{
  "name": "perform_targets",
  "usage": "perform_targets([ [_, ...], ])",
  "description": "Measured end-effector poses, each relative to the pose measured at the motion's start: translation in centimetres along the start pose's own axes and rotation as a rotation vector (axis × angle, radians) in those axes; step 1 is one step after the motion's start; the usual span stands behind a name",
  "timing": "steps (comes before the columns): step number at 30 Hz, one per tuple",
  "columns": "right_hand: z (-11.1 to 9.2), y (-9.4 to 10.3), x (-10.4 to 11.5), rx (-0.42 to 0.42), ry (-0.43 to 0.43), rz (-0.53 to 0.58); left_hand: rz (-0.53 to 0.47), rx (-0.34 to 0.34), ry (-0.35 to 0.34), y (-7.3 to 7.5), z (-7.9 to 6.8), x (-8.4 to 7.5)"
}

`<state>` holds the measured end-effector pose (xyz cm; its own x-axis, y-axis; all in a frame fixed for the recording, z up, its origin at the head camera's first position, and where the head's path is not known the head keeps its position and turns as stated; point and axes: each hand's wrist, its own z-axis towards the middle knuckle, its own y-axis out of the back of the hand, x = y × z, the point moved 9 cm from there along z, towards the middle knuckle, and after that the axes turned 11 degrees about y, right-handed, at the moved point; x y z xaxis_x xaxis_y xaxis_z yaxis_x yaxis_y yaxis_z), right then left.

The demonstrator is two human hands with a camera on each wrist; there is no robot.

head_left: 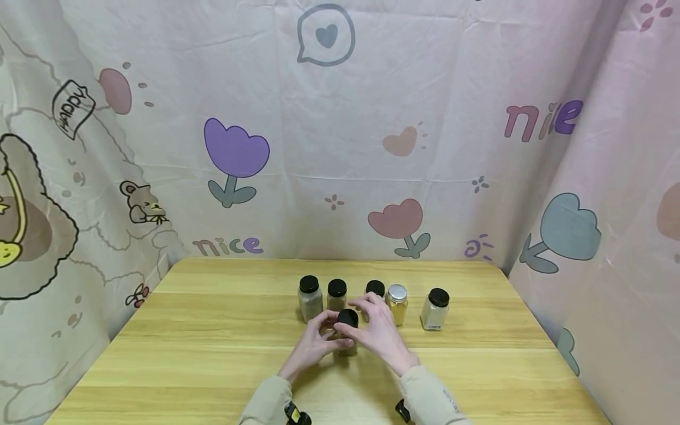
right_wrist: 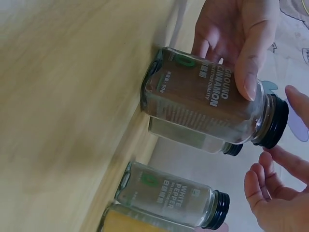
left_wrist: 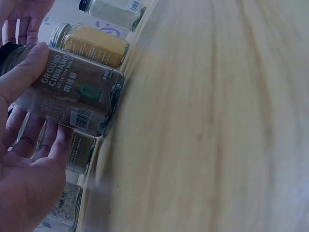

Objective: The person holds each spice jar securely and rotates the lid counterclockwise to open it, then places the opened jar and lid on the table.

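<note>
A square glass jar of ground cinnamon [right_wrist: 198, 92] with a black cap [head_left: 347, 317] stands upright on the table. My left hand [head_left: 317, 342] holds it by the body, thumb on the label side in the left wrist view and fingers round the far side. My right hand [head_left: 379, 327] is at the cap with its fingers spread about it. In the right wrist view a fingertip meets the cap's edge, while the thumb [right_wrist: 298, 104] looks slightly apart from it. Behind the cinnamon stand a white pepper jar [right_wrist: 166, 195] and a silver-capped jar of yellow powder [head_left: 396, 307].
At the back left are a tall black-capped jar [head_left: 310, 301] and a shorter one [head_left: 337, 295]. Another black-capped jar [head_left: 435, 310] with pale contents stands farther right. A patterned curtain [head_left: 329, 147] hangs behind the wooden table [head_left: 212, 330].
</note>
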<state>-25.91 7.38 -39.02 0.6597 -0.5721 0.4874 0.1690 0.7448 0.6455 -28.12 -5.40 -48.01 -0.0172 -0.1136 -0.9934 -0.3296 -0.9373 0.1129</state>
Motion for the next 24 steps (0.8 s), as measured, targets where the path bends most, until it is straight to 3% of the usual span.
perform_targets([
  [8,0.3,-0.2,0.6,0.007,0.026,-0.094,-0.017,0.011,-0.005,-0.1,0.0,0.0],
  [24,0.4,-0.9,0.6,0.135,0.069,0.112,0.006,-0.004,-0.023,0.1,0.0,-0.1],
])
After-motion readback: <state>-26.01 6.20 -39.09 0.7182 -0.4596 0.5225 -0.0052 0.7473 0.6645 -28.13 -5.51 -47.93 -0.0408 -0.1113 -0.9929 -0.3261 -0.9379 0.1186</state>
